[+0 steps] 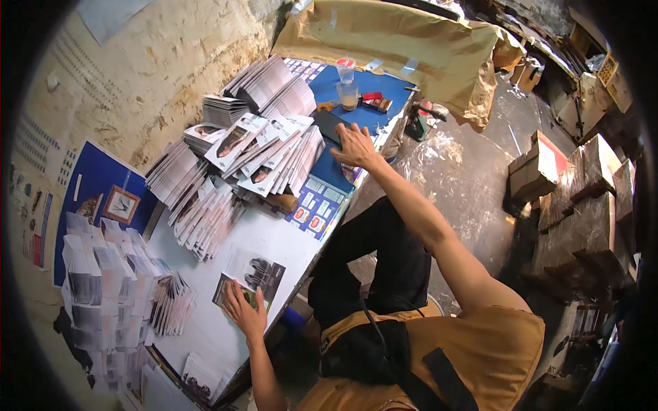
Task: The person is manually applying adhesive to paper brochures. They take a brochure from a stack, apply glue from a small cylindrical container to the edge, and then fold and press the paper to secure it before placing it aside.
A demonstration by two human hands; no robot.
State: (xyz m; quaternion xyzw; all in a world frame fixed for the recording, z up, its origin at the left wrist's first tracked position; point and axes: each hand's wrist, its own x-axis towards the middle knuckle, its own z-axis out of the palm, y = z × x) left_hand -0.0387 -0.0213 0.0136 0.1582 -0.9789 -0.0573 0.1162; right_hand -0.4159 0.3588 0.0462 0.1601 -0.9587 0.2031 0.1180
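Note:
My left hand (pixel 245 308) lies on a printed leaflet (pixel 255 270) with dark pictures, fingers spread over its lower part on the white tabletop. Farther up the table, my right hand (pixel 356 147) rests its fingertips at the edge of a dark flat rectangular object (pixel 327 126), fingers and thumb apart. What that object is, I cannot make out. To the left of my right hand, a large heap of folded leaflets (pixel 257 154) fans out in overlapping bundles. White leaflet stacks (pixel 110 288) stand by the wall, beside a smaller fanned bundle (pixel 173 306).
Plastic cups (pixel 348 96) and a red item (pixel 371 96) sit on the blue far end. Brown paper (pixel 404 55) drapes beyond the table. A small framed picture (pixel 120 205) leans at the left. Wrapped stacks (pixel 582 233) and a carton (pixel 536 168) stand on the right-hand floor.

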